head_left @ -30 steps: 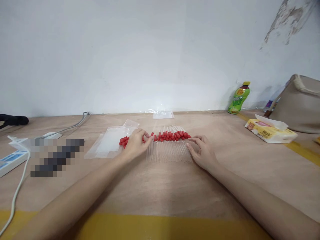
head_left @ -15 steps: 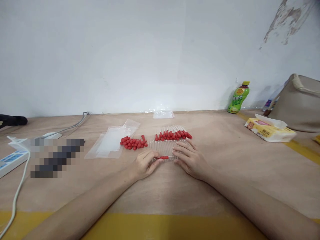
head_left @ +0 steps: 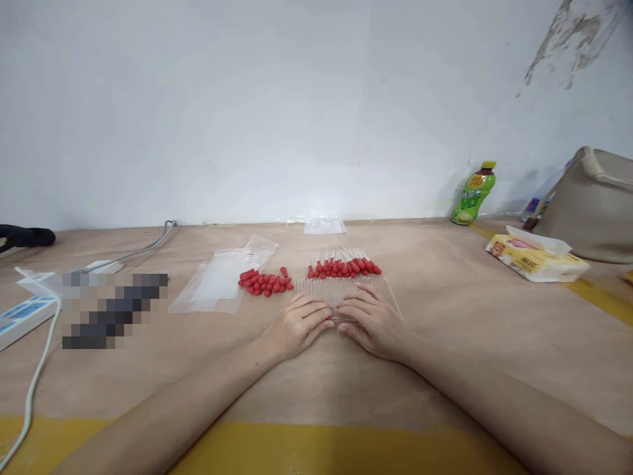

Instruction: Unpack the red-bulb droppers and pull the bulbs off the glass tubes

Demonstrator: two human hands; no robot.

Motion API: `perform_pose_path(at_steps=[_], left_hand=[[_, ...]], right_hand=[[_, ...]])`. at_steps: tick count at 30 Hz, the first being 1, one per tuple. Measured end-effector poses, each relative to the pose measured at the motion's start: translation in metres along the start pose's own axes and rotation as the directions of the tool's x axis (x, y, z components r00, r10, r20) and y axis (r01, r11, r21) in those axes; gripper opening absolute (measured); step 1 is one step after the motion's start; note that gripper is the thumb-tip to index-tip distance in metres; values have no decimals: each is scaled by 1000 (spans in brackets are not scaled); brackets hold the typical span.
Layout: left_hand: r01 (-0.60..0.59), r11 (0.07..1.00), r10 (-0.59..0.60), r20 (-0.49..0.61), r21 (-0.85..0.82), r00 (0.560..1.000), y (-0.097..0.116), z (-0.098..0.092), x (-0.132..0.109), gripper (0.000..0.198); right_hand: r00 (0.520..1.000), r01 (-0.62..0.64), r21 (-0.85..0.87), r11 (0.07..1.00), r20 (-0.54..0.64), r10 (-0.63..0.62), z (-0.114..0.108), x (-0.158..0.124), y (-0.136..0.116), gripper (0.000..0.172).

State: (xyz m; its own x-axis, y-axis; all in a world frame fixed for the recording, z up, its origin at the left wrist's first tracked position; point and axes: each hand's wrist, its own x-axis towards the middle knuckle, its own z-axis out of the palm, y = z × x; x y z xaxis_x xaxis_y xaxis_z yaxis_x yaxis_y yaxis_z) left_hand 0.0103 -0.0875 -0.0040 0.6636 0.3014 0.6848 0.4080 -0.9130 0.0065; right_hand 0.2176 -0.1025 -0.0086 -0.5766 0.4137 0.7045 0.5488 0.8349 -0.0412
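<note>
My left hand (head_left: pixel 302 323) is closed, thumb and forefinger pinching a red rubber bulb that is now almost wholly covered by the fingers. Right beside it, my right hand (head_left: pixel 374 321) is closed at the near ends of the glass dropper tubes (head_left: pixel 319 287), apparently gripping one; its fingers hide most of it. The fingertips of both hands nearly meet. These clear tubes lie side by side in a row on a clear plastic bag (head_left: pixel 393 297). Behind them is a row of glass droppers with red bulbs (head_left: pixel 346 267) fitted. A pile of loose red rubber bulbs (head_left: pixel 266 284) lies left of the tubes.
Clear zip bags (head_left: pixel 212 284) lie left of the bulbs, another bag (head_left: pixel 324 227) by the wall. A power strip (head_left: pixel 27 320) with cables is at far left, near a blurred dark object (head_left: pixel 116 313). On the right are a green bottle (head_left: pixel 473 194), tissue pack (head_left: pixel 537 257) and grey bag (head_left: pixel 588 204).
My left hand has moved right with the red bulb, up against my right hand. My right hand has shifted slightly left, uncovering the plastic bag's right edge.
</note>
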Motion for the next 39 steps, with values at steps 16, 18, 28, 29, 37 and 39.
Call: perform_pose_path(at_steps=[16, 18, 28, 29, 37, 39], left_hand=[[-5, 1000, 4, 69, 17, 998, 9, -11, 3, 12], [-6, 1000, 5, 77, 17, 997, 9, -12, 2, 12], [4, 999, -6, 55, 37, 998, 3, -17, -6, 12], [37, 998, -39, 26, 48, 999, 0, -19, -8, 13], [229, 968, -216, -133, 97, 967, -19, -30, -13, 13], [321, 941, -303, -155, 110, 940, -24, -32, -11, 18]], right_hand=[[979, 191, -80, 978, -55, -196, -5, -3, -2, 16], [974, 212, -100, 972, -55, -218, -6, -4, -1, 17], [969, 232, -116, 966, -55, -239, -18, -15, 10, 19], [981, 159, -128, 979, -88, -171, -22, -17, 16, 19], [515, -706, -608, 362, -91, 853, -59, -26, 61, 33], [433, -710, -614, 345, 5, 901, -59, -30, 68, 34]])
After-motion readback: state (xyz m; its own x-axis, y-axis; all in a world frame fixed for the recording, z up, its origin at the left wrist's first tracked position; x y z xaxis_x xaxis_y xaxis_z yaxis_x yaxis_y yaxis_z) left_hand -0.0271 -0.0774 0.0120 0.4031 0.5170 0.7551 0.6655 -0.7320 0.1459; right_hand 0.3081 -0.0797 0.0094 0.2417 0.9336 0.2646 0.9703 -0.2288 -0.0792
